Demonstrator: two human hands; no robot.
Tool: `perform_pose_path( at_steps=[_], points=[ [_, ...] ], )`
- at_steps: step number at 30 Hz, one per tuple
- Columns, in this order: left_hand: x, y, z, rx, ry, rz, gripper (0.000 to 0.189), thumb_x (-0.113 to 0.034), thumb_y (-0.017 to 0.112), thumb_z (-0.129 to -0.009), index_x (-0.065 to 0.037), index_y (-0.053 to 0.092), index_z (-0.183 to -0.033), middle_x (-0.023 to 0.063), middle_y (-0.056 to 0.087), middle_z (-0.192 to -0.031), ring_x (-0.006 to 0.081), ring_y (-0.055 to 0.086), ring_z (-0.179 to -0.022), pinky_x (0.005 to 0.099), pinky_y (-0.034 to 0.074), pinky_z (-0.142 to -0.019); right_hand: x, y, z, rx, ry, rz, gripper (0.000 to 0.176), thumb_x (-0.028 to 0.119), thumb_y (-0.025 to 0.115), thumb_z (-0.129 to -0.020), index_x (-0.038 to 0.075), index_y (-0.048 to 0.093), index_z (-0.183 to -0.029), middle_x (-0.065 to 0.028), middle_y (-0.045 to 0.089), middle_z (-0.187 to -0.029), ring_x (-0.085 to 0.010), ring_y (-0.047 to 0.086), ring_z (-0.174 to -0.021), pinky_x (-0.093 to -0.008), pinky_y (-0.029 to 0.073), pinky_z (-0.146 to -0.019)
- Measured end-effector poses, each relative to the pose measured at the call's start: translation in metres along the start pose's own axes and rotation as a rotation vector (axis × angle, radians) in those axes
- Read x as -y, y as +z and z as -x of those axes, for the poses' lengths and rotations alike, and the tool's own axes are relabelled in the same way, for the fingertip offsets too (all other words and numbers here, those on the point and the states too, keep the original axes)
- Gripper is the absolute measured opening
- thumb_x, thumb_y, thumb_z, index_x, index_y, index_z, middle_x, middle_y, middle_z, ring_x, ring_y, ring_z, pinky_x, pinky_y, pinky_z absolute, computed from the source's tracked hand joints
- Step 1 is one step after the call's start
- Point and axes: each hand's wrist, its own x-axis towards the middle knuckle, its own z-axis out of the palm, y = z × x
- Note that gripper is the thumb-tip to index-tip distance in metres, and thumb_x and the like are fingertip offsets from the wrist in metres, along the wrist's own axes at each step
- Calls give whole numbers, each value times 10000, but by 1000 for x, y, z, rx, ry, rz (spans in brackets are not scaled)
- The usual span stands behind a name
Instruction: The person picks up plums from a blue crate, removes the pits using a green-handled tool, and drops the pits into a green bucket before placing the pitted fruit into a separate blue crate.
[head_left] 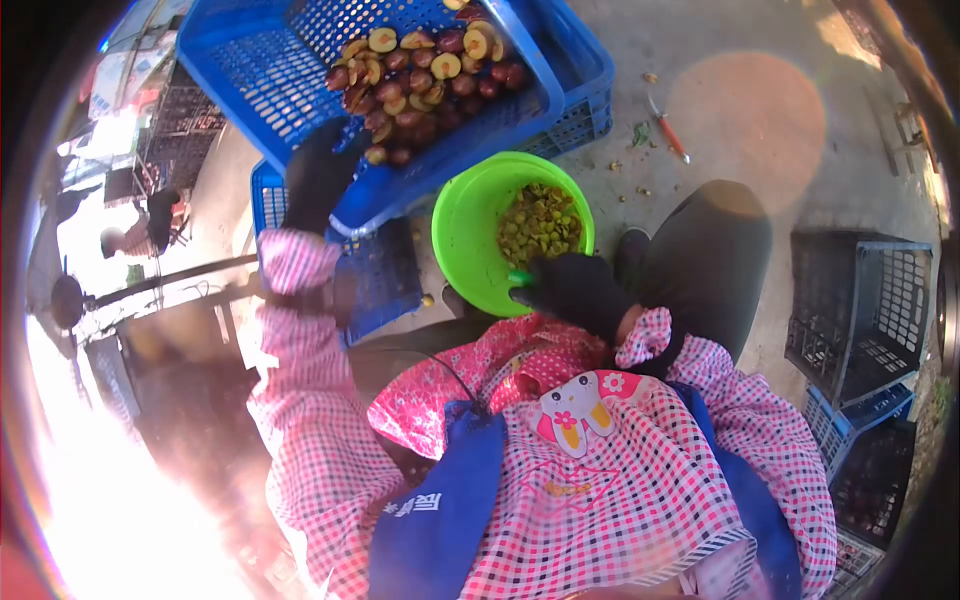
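My left hand (322,170), in a black glove, lies at the near left edge of a tilted blue crate (262,78); its fingers are dark and hard to make out. Halved and whole reddish fruit (415,85) is heaped in the crate. Below the fruit stands a bright green bucket (463,235) with small yellow-green pieces (540,225) inside. My right hand (575,293), also black-gloved, is closed at the bucket's near rim. A small green part shows at its fingertips; what it belongs to cannot be made out.
Another blue crate (590,115) supports the tilted one, and a further blue crate (380,280) is at the left. A red-handled tool (670,135) and scraps lie on the floor (640,200). Black crates (850,310) are stacked at the right. My knee (715,250) is beside the bucket.
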Motion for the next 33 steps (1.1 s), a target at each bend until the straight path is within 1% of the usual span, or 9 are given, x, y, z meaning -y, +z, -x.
perform_pose_path(
  at_steps=[3,5,13,20,24,27,29,30,33],
  points=[
    [46,95,-70,321,127,-278,375,-244,623,-883,-47,621,-1202,193,645,-1077,325,623,-1038,374,504,-866,2,-10,-3,88,64,-153,448,535,596,-841,96,645,-917,-163,662,-745,-351,662,-704,-467,512,-655],
    [47,125,-94,63,696,-321,378,-162,596,-886,-26,581,-1238,185,639,-1062,297,642,-996,371,528,-801,2,-16,-6,48,223,-145,438,527,593,-846,110,638,-973,-177,667,-778,-363,662,-728,-483,508,-683],
    [35,120,-112,688,-465,569,416,-127,588,-887,13,519,-1273,194,616,-1122,282,652,-966,370,529,-798,7,-27,-13,31,285,-270,446,506,585,-867,114,625,-1077,-185,674,-827,-366,667,-771,-462,517,-683],
    [-89,7,5,473,-224,1034,396,-220,624,-894,-5,559,-1220,69,653,-1051,206,649,-864,294,525,-717,22,-39,-14,-416,89,-625,337,370,596,-910,76,614,-1073,-187,667,-807,-362,666,-772,-458,513,-667],
    [-128,12,85,563,-324,1287,390,-293,626,-903,-69,574,-1217,71,631,-1062,138,614,-909,252,511,-668,19,-31,-7,-325,76,-516,313,350,587,-919,65,611,-1044,-185,661,-787,-369,659,-735,-462,506,-649],
    [-121,38,118,274,204,781,345,-193,636,-898,-71,574,-1214,53,634,-1019,128,611,-895,235,501,-655,11,-19,0,-390,24,-535,327,368,593,-910,59,608,-1014,-190,648,-736,-381,646,-675,-474,497,-612],
    [-108,50,125,648,-487,1839,392,-7,657,-835,-46,570,-1215,58,644,-991,151,618,-912,262,518,-670,8,-18,4,-331,34,-238,342,390,597,-903,58,609,-983,-191,636,-688,-389,633,-626,-482,490,-578],
    [-116,53,129,482,-345,1284,434,85,653,-805,-20,557,-1215,79,654,-991,190,624,-921,289,531,-742,7,-15,4,-330,30,-239,342,390,597,-903,58,609,-983,-191,636,-688,-389,633,-626,-482,490,-578],
    [-132,52,130,264,20,992,400,64,642,-835,-18,553,-1216,109,651,-1036,217,628,-948,315,526,-825,5,-11,3,-373,7,-227,359,413,590,-901,58,609,-958,-198,629,-672,-391,631,-616,-486,488,-565]
  ],
)
